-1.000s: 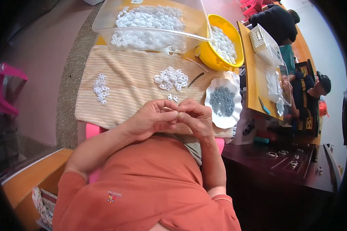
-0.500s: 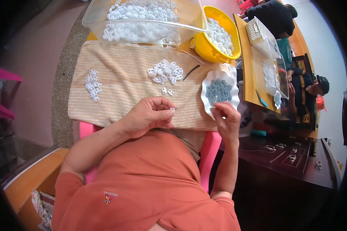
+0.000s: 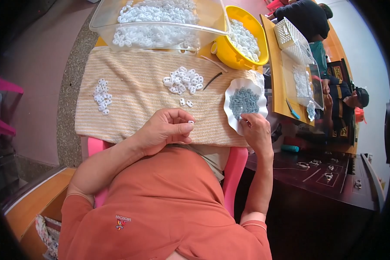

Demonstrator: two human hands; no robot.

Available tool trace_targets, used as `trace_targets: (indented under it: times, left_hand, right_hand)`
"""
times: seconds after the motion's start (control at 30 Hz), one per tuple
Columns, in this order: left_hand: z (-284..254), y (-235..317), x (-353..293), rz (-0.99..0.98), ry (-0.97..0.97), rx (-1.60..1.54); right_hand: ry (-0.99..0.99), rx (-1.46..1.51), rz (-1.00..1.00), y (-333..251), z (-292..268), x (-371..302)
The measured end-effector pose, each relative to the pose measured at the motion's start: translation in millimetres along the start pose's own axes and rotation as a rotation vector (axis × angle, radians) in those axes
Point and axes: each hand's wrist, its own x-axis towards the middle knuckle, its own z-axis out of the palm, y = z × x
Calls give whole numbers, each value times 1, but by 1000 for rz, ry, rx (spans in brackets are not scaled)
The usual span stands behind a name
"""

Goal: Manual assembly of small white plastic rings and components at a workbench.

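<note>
My left hand [image 3: 171, 128] pinches a small white plastic piece [image 3: 190, 122] between thumb and forefinger, just above the striped towel [image 3: 134, 86]. Over the near edge of a white wavy-rimmed dish [image 3: 228, 113], my right hand [image 3: 257, 130] has its fingertips closed together at the small grey-blue parts [image 3: 243, 100] inside. Whatever those fingertips hold is hidden. Beyond my left hand lie two loose white pieces [image 3: 186, 102] and a pile of white two-holed pieces [image 3: 183, 80]. Another small cluster of white pieces [image 3: 102, 96] rests at the towel's left.
A clear plastic bin [image 3: 104, 30] full of white pieces stands at the back, beside a yellow bucket [image 3: 223, 51] holding more. A dark strip [image 3: 212, 80] lies near the dish. On the right, people sit at another table [image 3: 278, 82] with a white basket [image 3: 290, 37].
My right hand has turned, its fingertips now down at the grey-blue parts in the dish. My left hand keeps its pinch on the white piece. The whole view has shifted slightly.
</note>
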Motion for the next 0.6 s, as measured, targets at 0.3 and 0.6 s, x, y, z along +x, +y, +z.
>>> trace_targets:
  times: [0.3, 0.6]
  left_hand:
    - [0, 0, 0, 11, -10, -17]
    - [0, -1, 0, 25, -7, -16]
  right_hand:
    - [-79, -63, -17, -8, 1, 1]
    - [-134, -78, 9, -10, -6, 4]
